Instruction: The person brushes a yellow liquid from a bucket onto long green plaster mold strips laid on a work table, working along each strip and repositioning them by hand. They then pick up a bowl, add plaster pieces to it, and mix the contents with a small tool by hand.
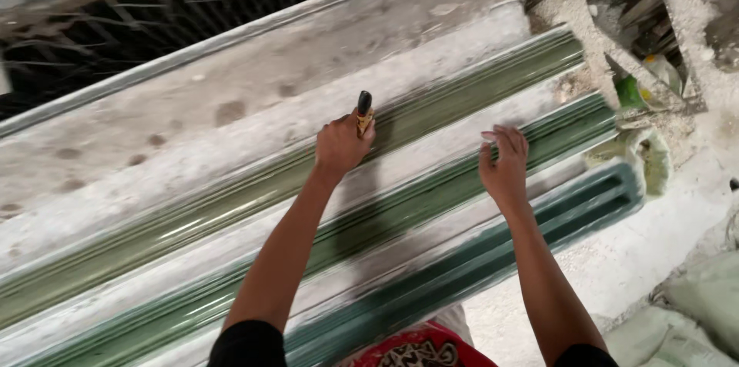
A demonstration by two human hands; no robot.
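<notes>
Three long green grooved moulds lie side by side on a plaster-crusted bench, running from lower left to upper right. My left hand (341,144) is closed around a tool with a black and yellow handle (364,110), held over the farthest mould (462,90). My right hand (506,165) rests with fingers bent on the white strip beside the middle mould (570,128). The nearest, darker green mould (593,197) lies just below my right wrist.
A dusty grey plank (192,97) runs behind the moulds. Rubble, a green plastic bottle (631,90) and crumpled bags (708,298) lie at the right. The floor (639,251) is white with plaster. A wire grid (115,20) shows at the top left.
</notes>
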